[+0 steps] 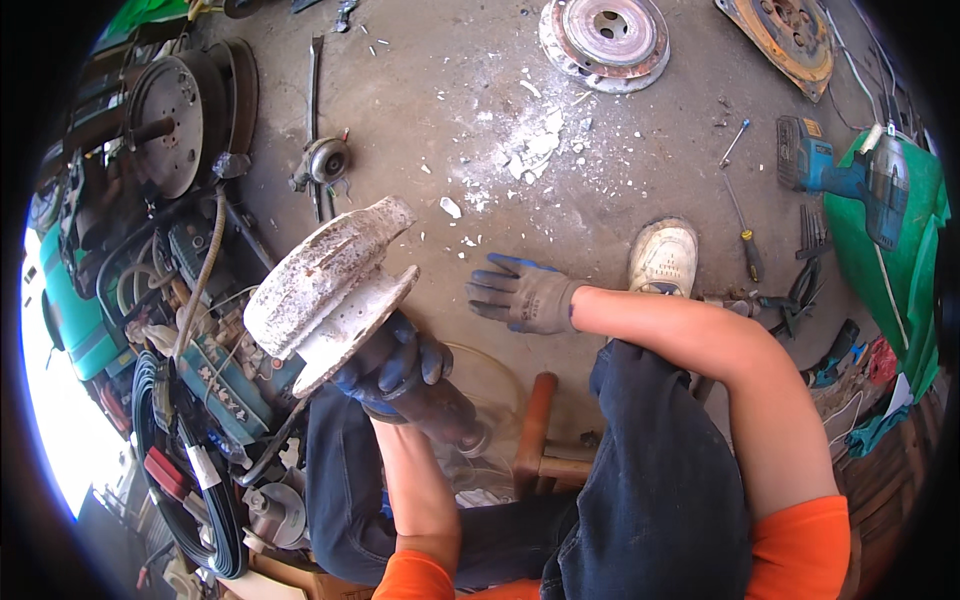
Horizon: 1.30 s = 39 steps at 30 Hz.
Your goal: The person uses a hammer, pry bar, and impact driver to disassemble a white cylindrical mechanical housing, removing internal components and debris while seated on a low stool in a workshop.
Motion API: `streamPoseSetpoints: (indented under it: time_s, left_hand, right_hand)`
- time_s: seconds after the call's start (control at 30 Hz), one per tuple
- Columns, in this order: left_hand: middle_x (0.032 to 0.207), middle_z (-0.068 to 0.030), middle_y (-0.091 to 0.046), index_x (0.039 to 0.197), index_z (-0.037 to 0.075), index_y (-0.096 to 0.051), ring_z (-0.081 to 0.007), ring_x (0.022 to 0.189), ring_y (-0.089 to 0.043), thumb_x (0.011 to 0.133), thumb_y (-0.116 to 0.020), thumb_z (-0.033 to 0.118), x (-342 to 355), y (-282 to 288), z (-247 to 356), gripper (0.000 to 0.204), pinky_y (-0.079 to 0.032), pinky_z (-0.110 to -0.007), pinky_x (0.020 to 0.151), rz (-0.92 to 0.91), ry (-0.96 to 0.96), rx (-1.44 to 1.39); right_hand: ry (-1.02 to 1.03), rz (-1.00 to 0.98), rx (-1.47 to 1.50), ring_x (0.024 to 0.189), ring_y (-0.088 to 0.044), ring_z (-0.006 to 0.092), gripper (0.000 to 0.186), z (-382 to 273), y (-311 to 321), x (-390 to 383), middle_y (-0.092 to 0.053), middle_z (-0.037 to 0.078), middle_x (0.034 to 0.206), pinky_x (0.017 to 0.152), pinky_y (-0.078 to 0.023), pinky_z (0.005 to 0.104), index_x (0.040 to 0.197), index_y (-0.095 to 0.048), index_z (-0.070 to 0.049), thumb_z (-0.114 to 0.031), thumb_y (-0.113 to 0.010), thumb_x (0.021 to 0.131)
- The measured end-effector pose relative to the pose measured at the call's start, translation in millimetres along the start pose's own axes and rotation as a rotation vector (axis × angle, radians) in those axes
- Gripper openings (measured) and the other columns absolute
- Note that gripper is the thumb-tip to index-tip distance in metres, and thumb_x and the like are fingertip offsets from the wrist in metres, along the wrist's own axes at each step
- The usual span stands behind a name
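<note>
At 8 o'clock from centre, the gloved left hand (395, 370) has its fingers wrapped around the dark shaft (435, 410) of a flanged metal part (322, 278), its white-crusted rims tilted at 9 o'clock. At 3 o'clock, near centre, the gloved right hand (528, 298) holds nothing, fingers loosely spread. The part looks top-heavy; a firm grip close under the flange, free palm steadying the rim, should suit. Beyond, past 12 o'clock, white flakes (535, 150) litter the floor (430, 90); farther, at 1 o'clock, lies a round metal disc (575, 45).
</note>
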State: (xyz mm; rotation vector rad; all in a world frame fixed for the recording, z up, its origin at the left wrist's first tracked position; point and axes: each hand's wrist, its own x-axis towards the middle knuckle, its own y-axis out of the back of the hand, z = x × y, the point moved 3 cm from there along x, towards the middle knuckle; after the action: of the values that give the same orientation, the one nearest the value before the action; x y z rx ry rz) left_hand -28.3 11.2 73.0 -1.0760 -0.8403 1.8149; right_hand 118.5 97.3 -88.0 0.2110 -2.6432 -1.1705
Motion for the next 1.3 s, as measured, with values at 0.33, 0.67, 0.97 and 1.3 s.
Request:
streamPoseSetpoints:
  time_s: [0.33, 0.67, 0.97, 1.3]
  left_hand:
    - [0.062, 0.0022, -0.057, 0.118, -0.003, -0.044, -0.0264, 0.072, -0.058, 0.080, -0.070, 0.048, -33.7, 5.2, 5.7, 0.069, -0.039, -0.041, 0.069, -0.020, -0.117, -0.054]
    - [0.061, 0.0018, -0.056, 0.118, -0.004, -0.045, -0.0263, 0.071, -0.058, 0.080, -0.070, 0.047, -59.4, 20.1, -21.1, 0.069, -0.040, -0.041, 0.069, 0.090, -0.084, -0.105]
    - [0.062, -0.0097, -0.054, 0.117, -0.016, -0.047, -0.0220, 0.051, -0.053, 0.082, -0.068, 0.034, -50.5, 24.5, -27.4, 0.065, -0.045, -0.048, 0.063, 0.235, -0.222, -0.217]
    - [0.081, -0.0172, -0.062, 0.117, -0.019, -0.045, -0.0166, 0.051, -0.055, 0.091, -0.058, 0.039, -40.4, 33.1, -59.7, 0.065, -0.047, -0.049, 0.068, 0.152, -0.030, -0.337]
  right_hand:
    - [-0.328, -0.012, -0.362, 0.145, -0.023, 0.0225, 0.057, 121.3, 42.3, 64.4, -0.034, 0.006, 0.153, 0.121, 0.000, 0.0476, 0.146, -0.038, -0.015, -0.039, -0.046, 0.095]
    - [-0.004, -0.437, -0.140, 0.146, -0.020, 0.0219, 0.059, 35.5, -31.7, 111.0, -0.029, 0.005, 0.156, 0.121, 0.000, 0.0483, 0.150, -0.030, -0.015, -0.041, -0.038, 0.097]
    - [-0.134, -0.077, -0.317, 0.143, -0.027, 0.0243, 0.057, 94.5, 103.1, 46.1, -0.038, 0.008, 0.151, 0.121, -0.008, 0.0493, 0.142, -0.042, -0.010, -0.045, -0.043, 0.097]
    - [-0.268, -0.086, -0.558, 0.143, -0.028, 0.0212, 0.055, 160.5, 113.9, 45.7, -0.036, 0.005, 0.152, 0.120, -0.010, 0.0449, 0.146, -0.038, -0.014, -0.044, -0.035, 0.100]
